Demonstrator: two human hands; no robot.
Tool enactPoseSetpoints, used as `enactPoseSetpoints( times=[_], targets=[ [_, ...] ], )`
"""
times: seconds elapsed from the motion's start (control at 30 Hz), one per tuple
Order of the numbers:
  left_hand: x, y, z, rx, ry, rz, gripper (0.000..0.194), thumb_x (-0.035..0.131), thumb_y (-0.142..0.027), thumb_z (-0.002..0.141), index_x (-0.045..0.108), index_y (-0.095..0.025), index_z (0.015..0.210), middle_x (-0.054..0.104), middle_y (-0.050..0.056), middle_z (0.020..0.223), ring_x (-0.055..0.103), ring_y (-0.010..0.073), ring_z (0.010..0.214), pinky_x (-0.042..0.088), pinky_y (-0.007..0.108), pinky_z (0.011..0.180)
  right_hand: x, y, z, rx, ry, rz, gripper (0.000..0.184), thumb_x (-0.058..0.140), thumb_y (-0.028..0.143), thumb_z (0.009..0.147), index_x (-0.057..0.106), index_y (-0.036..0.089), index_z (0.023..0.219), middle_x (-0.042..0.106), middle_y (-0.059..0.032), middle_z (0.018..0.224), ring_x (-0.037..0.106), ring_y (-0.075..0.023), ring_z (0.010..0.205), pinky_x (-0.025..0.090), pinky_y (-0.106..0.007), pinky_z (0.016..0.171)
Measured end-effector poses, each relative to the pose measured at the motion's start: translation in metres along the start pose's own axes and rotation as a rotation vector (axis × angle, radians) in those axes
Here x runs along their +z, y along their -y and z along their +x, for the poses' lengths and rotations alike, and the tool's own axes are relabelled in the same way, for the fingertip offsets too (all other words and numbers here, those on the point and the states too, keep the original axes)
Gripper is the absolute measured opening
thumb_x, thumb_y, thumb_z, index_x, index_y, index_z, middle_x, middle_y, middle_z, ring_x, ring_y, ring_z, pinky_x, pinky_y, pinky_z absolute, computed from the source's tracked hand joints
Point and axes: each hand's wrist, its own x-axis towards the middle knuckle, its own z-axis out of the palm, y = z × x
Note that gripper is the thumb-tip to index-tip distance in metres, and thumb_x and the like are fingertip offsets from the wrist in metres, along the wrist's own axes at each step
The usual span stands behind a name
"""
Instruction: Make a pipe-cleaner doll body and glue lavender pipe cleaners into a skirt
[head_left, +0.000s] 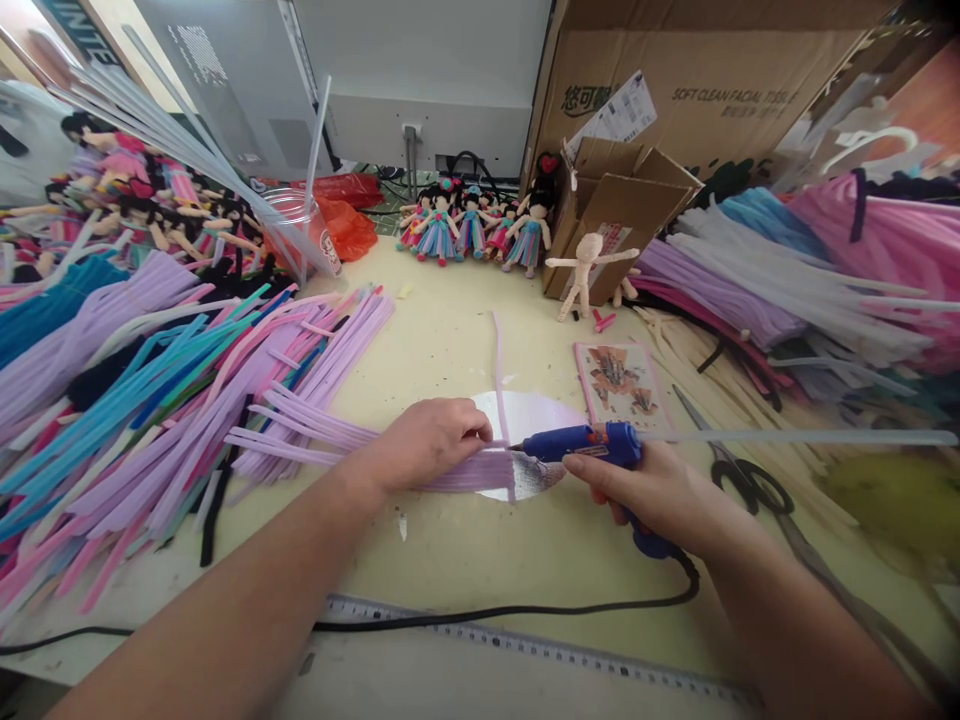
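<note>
Head view: clamped the right hand's grip (664, 492) around a blue plastic glue gun (581, 443), apparently to aim the nozzle at the right-hand end of a flat row of lilac fuzzy stems (469, 472). Could not tell whether touching. Pinched the row's upper edge in the left hand's grip (431, 440), probably to keep the stems aligned. Lay partly over a round silver disc (540, 482), perhaps for shielding the pale yellow tabletop (427, 355) from glue.
</note>
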Motion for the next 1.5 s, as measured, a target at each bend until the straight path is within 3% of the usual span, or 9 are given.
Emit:
enactPoseSetpoints(
  times=[0.63, 1.3, 1.5],
  targets=[
    [0.0, -0.001, 0.0, 0.008, 0.011, 0.008, 0.019, 0.052, -0.019, 0.088, 0.07, -0.021, 0.093, 0.069, 0.001, 0.094, 0.061, 0.0147, 0.084, 0.044, 0.026, 0.077, 0.001, -0.003, 0.0, -0.004, -0.003, 0.009, 0.032, 0.061, 0.053, 0.081, 0.062, 0.02, 0.078, 0.055, 0.0037, 0.059, 0.054, -0.0092, 0.046, 0.039, -0.02, 0.038],
    [0.001, -0.003, 0.001, 0.009, 0.028, 0.059, 0.02, 0.051, -0.021, 0.089, 0.071, -0.022, 0.094, 0.07, 0.001, 0.095, 0.062, 0.0155, 0.086, 0.045, 0.026, 0.078, -0.002, 0.009, -0.007, 0.037, -0.025, -0.003, 0.038, 0.06, 0.055, 0.08, 0.062, 0.019, 0.072, 0.056, 0.0018, 0.055, 0.051, -0.0086, 0.042, 0.038, -0.02, 0.037],
    [0.002, -0.004, 0.0, 0.018, 0.021, 0.064, 0.021, 0.05, -0.021, 0.09, 0.071, -0.022, 0.094, 0.07, 0.002, 0.094, 0.063, 0.0159, 0.086, 0.045, 0.027, 0.078, 0.001, 0.005, -0.005, -0.002, -0.014, 0.03, 0.035, 0.061, 0.054, 0.08, 0.062, 0.019, 0.076, 0.061, 0.0011, 0.063, 0.054, -0.0093, 0.046, 0.041, -0.021, 0.038]
  ],
)
